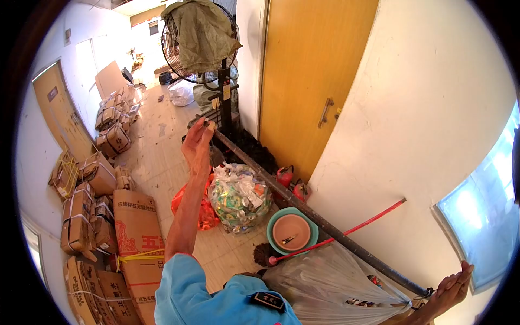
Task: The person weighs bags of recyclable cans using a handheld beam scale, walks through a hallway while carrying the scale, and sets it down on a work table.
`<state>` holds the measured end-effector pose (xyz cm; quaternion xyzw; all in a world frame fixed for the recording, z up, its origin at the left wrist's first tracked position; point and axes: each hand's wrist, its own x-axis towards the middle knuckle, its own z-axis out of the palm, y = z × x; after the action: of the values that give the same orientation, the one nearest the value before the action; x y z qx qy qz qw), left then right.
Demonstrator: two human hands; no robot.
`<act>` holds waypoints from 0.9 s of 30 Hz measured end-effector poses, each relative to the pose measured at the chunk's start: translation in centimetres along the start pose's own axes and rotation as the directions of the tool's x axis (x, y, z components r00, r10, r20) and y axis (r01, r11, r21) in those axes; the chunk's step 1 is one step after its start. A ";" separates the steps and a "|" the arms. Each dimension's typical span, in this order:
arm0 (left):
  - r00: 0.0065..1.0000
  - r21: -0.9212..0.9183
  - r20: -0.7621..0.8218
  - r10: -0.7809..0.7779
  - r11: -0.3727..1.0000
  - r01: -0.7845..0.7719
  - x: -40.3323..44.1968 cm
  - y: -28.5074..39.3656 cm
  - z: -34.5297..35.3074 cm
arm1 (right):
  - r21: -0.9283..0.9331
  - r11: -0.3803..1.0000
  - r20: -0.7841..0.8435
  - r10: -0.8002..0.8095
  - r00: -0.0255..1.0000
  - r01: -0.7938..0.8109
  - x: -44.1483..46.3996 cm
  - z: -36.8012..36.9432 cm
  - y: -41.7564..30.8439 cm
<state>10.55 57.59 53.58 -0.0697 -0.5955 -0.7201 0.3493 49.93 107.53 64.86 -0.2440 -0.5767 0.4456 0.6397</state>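
Head view: left hand (196, 143) is pinching one pole (295, 199) end between its fingers (199, 125), right hand (454, 286) is meeting the other beside the bag (309, 276), fingers' hold unclear.

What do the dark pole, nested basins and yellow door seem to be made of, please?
Dark pole: perhaps dull metal, given its straight, scuffed surface; coated wood is possible. Nested basins: probably smooth plastic, from their even colour, rounded rims. Yellow door: perhaps satin wood or laminate, by its warm tone and sheen.

A fan (171, 50) draped with cloth (200, 39) stands at upper centre, beside a yellow door (313, 59); tied cardboard (135, 222) lines the frame's left side.
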 end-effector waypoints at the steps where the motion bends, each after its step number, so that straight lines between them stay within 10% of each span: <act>1: 1.000 -0.012 0.000 -0.002 1.000 0.002 0.1 -0.2 0.1 | 0.000 1.000 0.005 -0.010 1.000 0.010 0.0 -0.1 0.0; 27: 0.991 0.052 -0.113 0.075 0.996 -0.069 1.7 -0.6 -1.2 | 0.113 0.992 0.070 -0.063 0.996 0.055 1.3 -0.9 1.4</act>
<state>9.30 55.82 53.59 -0.0411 -0.5887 -0.6953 0.4103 50.30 109.48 64.18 -0.1745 -0.5812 0.4664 0.6436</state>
